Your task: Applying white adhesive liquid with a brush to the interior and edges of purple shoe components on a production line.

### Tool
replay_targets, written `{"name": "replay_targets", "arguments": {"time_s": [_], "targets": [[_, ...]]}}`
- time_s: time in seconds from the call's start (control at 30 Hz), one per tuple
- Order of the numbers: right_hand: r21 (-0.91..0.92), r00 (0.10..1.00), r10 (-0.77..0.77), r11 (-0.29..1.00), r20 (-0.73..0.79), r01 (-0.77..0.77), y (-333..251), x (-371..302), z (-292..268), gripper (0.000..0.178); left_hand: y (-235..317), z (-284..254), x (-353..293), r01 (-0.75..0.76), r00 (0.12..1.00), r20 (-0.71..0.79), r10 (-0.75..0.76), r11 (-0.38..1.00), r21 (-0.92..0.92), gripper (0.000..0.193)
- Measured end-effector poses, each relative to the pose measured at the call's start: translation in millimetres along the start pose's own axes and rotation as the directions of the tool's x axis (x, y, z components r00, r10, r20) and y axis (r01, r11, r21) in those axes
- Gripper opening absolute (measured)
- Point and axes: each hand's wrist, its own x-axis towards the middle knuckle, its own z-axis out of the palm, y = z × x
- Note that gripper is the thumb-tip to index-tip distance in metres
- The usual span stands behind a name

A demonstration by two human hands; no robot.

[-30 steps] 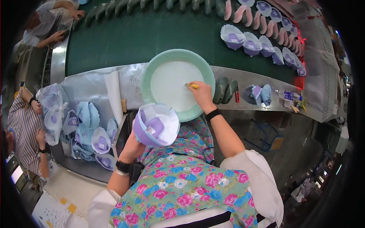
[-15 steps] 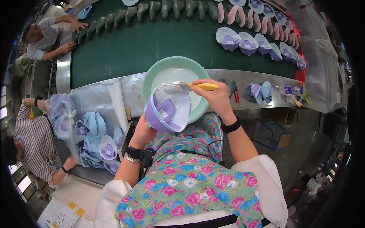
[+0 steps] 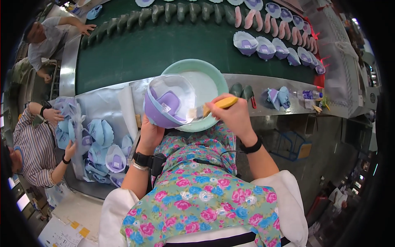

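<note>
One basin part-hidden, left grip holding purple upper, right grip clutching brush

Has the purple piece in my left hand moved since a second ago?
Yes. Against the green basin, the purple piece has moved up the picture, from the near rim to across the left side.

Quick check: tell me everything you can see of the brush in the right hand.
The brush has a smooth yellow handle, wood or plastic unclear, and a head of pale bristles. The right hand grips it near the head, handle slanting up to the right, bristles pointing left above the green basin. Their tips appear to touch the lower right edge of the purple-and-white piece.
</note>
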Motion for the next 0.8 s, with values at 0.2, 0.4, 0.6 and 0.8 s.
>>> {"name": "replay_targets", "arguments": {"time_s": [0.2, 0.4, 0.6, 0.8], "targets": [[-0.096, 0.984, -0.174, 0.981, -0.050, 0.169, -10, 11, -16, 0.008, 0, -42, -3, 0.385, 0.921, 0.085, -0.380, 0.856, -0.345, 0.021], [0.152, 0.752, -0.464, 0.881, 0.469, 0.448, -64, -10, 27, 0.012, -6, 3, -25, 0.526, 0.849, 0.185, -0.495, 0.825, -0.205, 0.047], [-0.001, 0.927, -0.295, 0.953, 0.232, 0.304, -27, -1, -2, 0.009, -24, 22, -25, 0.754, 0.629, 0.124, -0.767, 0.563, -0.339, 0.024], [-0.032, 0.985, 0.121, 0.991, -0.126, -0.126, 20, -41, -62, 0.019, -11, 84, -14, 0.719, 0.661, -0.141, -0.737, 0.676, -0.163, 0.020]]}}
